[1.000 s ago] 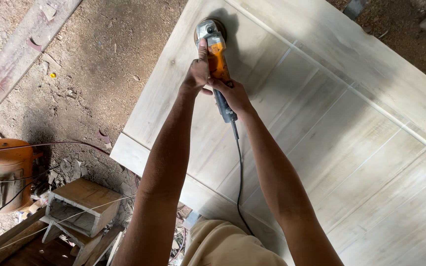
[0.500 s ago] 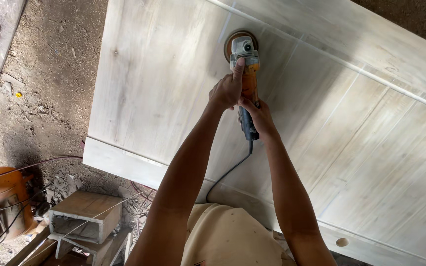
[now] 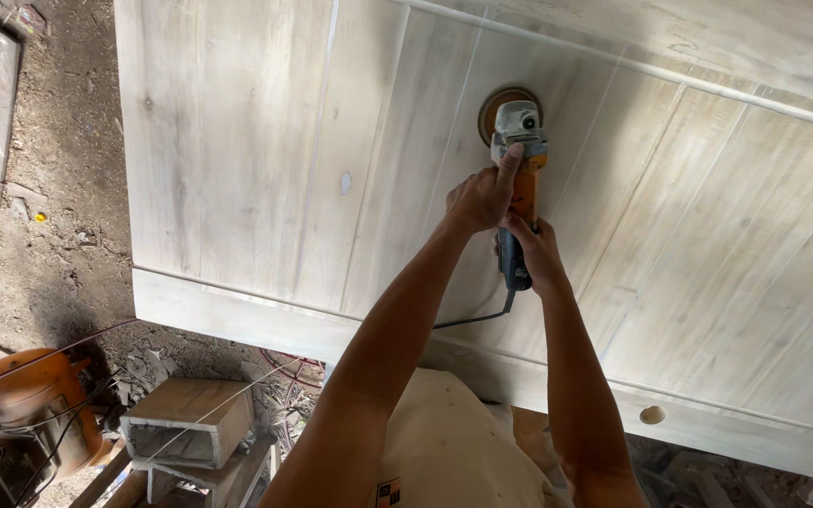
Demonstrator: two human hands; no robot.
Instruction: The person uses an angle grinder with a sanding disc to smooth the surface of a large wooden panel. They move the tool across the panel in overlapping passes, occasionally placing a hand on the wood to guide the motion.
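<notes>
A pale wooden door panel [image 3: 265, 141] lies flat and fills most of the view. On it rests an orange and grey angle grinder [image 3: 519, 160] with its round sanding disc [image 3: 498, 102] against the wood. My left hand [image 3: 479, 199] grips the grinder's orange body near the head, thumb stretched forward. My right hand [image 3: 536, 252] wraps the dark rear handle just behind it. A black cord [image 3: 472, 321] runs from the handle back toward my body.
The panel's near edge [image 3: 228, 315] has a round hole [image 3: 651, 414] at the right. Left of the panel is dirt floor [image 3: 58, 216] with scraps. A wooden box frame [image 3: 190, 419] and an orange machine [image 3: 30, 395] with cables sit at the lower left.
The grinder and both hands have moved rightward across the panel, away from its left corner. The view has shifted with them, so more of the panel's planks show.
</notes>
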